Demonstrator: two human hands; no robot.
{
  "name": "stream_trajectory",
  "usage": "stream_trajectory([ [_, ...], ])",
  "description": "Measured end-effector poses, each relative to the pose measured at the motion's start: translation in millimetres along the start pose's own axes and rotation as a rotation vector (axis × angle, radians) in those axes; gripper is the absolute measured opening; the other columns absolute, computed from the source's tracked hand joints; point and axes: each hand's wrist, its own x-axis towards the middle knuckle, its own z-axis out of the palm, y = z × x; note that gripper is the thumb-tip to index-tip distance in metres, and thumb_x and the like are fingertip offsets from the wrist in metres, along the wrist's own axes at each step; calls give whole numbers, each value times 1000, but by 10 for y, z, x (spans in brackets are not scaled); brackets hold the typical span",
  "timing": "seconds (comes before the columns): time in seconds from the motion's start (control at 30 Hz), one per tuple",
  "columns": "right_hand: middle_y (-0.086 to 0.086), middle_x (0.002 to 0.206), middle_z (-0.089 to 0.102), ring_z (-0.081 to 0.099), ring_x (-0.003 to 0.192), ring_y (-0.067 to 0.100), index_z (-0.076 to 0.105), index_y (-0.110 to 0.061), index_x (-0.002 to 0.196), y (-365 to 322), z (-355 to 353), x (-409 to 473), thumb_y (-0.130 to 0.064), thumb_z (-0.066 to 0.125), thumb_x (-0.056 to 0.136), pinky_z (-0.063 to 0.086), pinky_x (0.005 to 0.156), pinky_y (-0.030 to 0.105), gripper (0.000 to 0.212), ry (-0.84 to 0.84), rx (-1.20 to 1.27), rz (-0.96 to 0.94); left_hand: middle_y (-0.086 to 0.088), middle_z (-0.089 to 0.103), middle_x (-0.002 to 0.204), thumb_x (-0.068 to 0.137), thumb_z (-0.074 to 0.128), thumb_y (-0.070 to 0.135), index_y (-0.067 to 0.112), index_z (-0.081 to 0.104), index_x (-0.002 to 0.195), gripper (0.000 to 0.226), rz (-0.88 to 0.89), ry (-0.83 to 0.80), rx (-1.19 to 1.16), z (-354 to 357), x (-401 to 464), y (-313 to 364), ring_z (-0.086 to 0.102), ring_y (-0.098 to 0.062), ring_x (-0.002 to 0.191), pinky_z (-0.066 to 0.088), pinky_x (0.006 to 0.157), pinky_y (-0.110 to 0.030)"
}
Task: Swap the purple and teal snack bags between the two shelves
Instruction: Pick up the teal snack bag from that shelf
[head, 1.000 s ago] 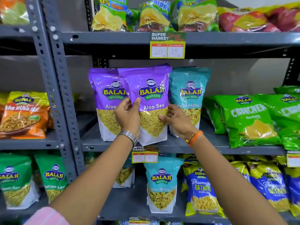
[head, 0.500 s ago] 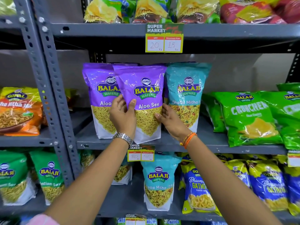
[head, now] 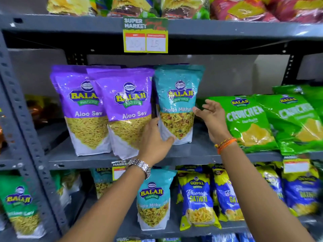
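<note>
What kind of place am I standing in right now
Most likely a supermarket snack aisle. A price tag printed "Super Market" hangs on a grey metal shelf, and rows of packaged snacks such as the purple Aloo Sev bags face outward.

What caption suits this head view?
Both hands, left hand and right hand, close around the upright teal bag beside purple bags.

Two purple Aloo Sev bags, one [head: 82, 109] beside the other [head: 129, 110], stand upright on the middle shelf [head: 192, 154] next to a single teal Khatta Mitha bag [head: 178, 102], with at least two green Crunchex bags [head: 244, 119] [head: 295, 119] lying to their right. On the shelf below, one teal bag [head: 153, 198] shows in full with a second [head: 101, 179] partly hidden behind it, beside at least three blue-and-yellow Gopal bags [head: 197, 198]. Two hands, left [head: 153, 138] and right [head: 213, 117], reach in.
</note>
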Motion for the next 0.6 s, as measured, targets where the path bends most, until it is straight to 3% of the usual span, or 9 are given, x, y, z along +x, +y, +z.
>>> stream_trajectory([
  [0.03, 8, 122, 52, 54, 117, 19, 44, -5, 137, 28, 1, 51, -10, 81, 76, 48, 102, 33, 71, -48, -8, 39, -10, 55, 136, 76, 79, 26, 9, 45, 137, 71, -13, -53, 25, 90, 40, -10, 53, -26, 128, 41, 101, -27],
  [0.1, 6, 123, 56, 57, 117, 17, 39, -8, 136, 65, 33, 110, -7, 82, 75, 51, 95, 29, 75, -178, -6, 96, -13, 49, 143, 75, 79, 31, 7, 35, 144, 85, -71, -135, 27, 249, 134, -12, 46, -29, 136, 40, 109, -36],
  [0.17, 3, 116, 63, 63, 107, 15, 44, -11, 126, 126, 72, 164, 2, 79, 73, 55, 84, 26, 64, -298, 25, 127, -13, 46, 145, 71, 77, 39, 8, 30, 146, 95, -133, -129, -6, 366, 227, -12, 43, -30, 139, 40, 114, -44],
  [0.23, 4, 111, 68, 67, 101, 16, 51, -12, 117, 200, 91, 216, 7, 74, 76, 57, 85, 30, 51, -363, 50, 148, -15, 47, 140, 68, 78, 40, 5, 32, 143, 94, -175, -67, -30, 450, 322, -19, 45, -31, 136, 40, 113, -45],
  [0.33, 4, 109, 71, 69, 100, 16, 53, -9, 118, 271, 50, 269, 7, 76, 75, 57, 89, 34, 51, -372, 34, 134, -23, 45, 139, 79, 79, 30, -5, 35, 141, 84, -214, -22, 32, 506, 416, -24, 44, -37, 135, 39, 111, -42],
  [0.43, 8, 114, 71, 67, 107, 21, 57, -12, 113, 293, -61, 266, 6, 78, 73, 56, 94, 37, 48, -330, 17, 107, -23, 47, 136, 82, 78, 34, -5, 40, 134, 75, -214, -57, 111, 513, 435, -11, 45, -36, 130, 39, 104, -38],
  [0.6, 13, 122, 70, 67, 115, 23, 58, -8, 121, 220, -258, 83, 2, 81, 72, 55, 97, 39, 55, -270, 24, 85, -21, 49, 133, 78, 79, 41, -4, 45, 130, 76, -138, -109, 156, 465, 305, 142, 47, -35, 129, 41, 102, -38],
])
